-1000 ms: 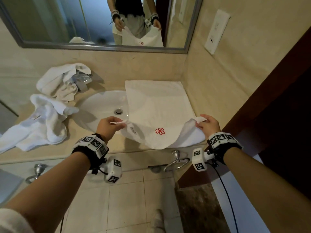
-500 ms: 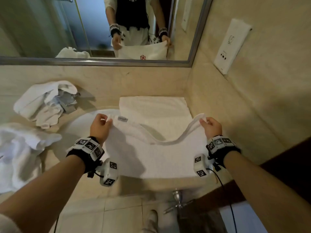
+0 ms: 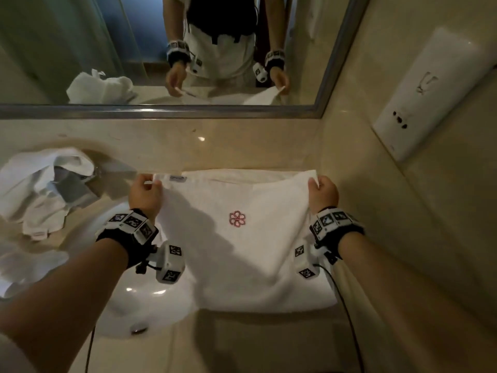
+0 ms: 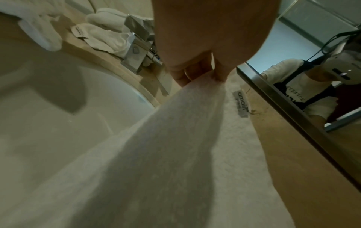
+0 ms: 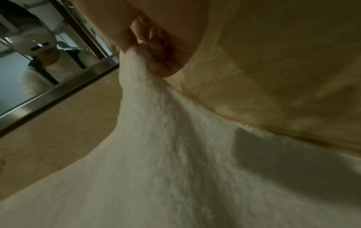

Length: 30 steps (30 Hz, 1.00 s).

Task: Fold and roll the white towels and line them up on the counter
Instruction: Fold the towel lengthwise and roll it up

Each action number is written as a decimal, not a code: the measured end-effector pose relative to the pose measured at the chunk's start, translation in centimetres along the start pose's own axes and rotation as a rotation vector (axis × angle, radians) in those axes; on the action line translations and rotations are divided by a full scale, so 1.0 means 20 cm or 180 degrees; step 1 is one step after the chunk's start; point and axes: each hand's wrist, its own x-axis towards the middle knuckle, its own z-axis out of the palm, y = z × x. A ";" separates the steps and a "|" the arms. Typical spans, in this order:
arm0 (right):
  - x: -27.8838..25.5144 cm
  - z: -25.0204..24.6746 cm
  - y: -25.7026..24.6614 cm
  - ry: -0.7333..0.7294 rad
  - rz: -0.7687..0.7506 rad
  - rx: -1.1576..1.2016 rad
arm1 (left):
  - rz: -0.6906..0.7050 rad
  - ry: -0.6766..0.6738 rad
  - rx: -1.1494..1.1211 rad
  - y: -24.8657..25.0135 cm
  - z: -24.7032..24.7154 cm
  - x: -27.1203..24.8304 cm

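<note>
Here, the towel (image 4: 175,154) tag (image 4: 241,104) reads "amain"; left hand (image 4: 195,46) pinches its corner.

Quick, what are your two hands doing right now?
Left hand: pinching the far left corner of the white towel.
Right hand: pinching the far right corner of the same towel.
</note>
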 end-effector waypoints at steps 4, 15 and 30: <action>0.11 0.04 -0.02 0.0020 0.0210 -0.0044 | -0.0052 0.0027 -0.0040 0.02 0.03 0.12; 0.38 0.22 -0.04 0.0470 0.0359 -0.0420 | -0.0268 -0.0153 -0.0176 -0.04 0.25 0.50; 0.48 0.48 0.17 -0.0358 0.0961 -0.1186 | 0.0033 -0.0995 0.1164 -0.21 0.50 0.66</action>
